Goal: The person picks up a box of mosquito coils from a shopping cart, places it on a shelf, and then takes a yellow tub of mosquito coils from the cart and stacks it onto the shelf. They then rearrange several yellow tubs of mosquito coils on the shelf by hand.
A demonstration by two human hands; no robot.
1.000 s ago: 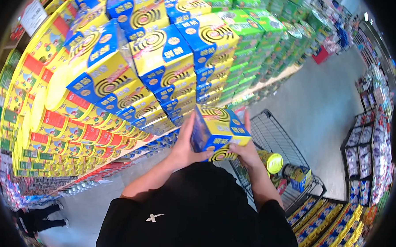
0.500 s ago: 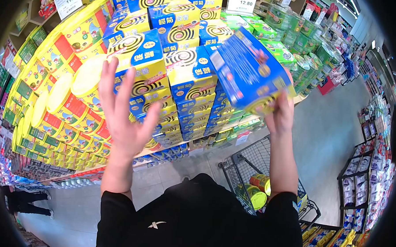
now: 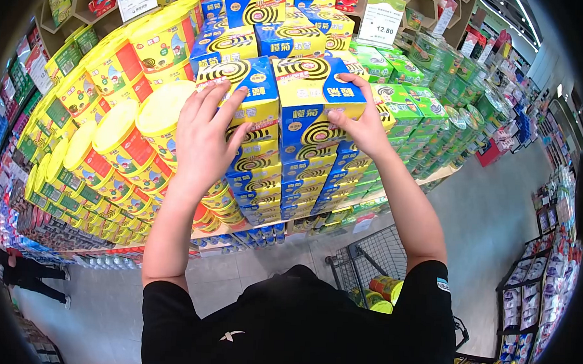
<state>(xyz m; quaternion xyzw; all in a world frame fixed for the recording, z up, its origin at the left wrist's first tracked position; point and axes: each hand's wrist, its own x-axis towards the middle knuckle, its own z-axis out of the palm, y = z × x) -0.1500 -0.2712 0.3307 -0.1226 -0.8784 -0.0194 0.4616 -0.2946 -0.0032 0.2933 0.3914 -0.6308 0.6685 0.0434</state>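
Observation:
A blue and yellow box of mosquito coils point(image 3: 318, 92) sits on top of the middle front stack. My right hand point(image 3: 367, 123) grips it at its right side, thumb on the front and fingers over the top. To its left, another mosquito coil box point(image 3: 260, 86) tops the neighbouring stack. My left hand point(image 3: 205, 136) rests against that box's left part with its fingers spread, holding nothing. More boxes of the same kind point(image 3: 297, 42) are piled behind.
Yellow tubs point(image 3: 114, 148) stand stacked on the left. Green boxes point(image 3: 409, 102) and green canisters point(image 3: 463, 124) fill the right of the display. A shopping cart point(image 3: 369, 254) with yellow-lidded tubs stands below right. Another person point(image 3: 34, 275) is at far left.
My right hand has brought the tilted box left and set it upright on the middle stack. My left hand has come down from the air onto the neighbouring box. The view has shifted slightly.

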